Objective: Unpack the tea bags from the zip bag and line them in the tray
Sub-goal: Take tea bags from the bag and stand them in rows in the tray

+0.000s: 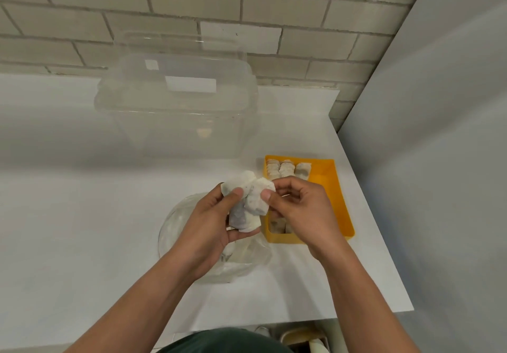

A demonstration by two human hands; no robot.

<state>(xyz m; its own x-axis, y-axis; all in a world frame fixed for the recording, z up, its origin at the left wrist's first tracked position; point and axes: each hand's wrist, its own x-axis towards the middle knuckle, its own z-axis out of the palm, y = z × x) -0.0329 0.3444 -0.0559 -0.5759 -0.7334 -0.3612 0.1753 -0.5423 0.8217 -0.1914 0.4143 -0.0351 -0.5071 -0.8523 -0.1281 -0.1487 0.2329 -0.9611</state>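
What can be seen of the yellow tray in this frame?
The yellow tray is a shallow, opaque, plastic-looking rectangle sitting flat on the white counter near its right edge. Tea bags stand lined in rows along its left side; its right side is bare. The right hand hides its middle.

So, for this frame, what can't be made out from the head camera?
- Count of tea bags held: the left hand and right hand cover part of the bunch.
- Middle rows in the yellow tray: hidden behind the right hand.
- What remains in the zip bag: left hand and forearm lie over it.
- Items under the counter edge: cut off by the frame bottom.
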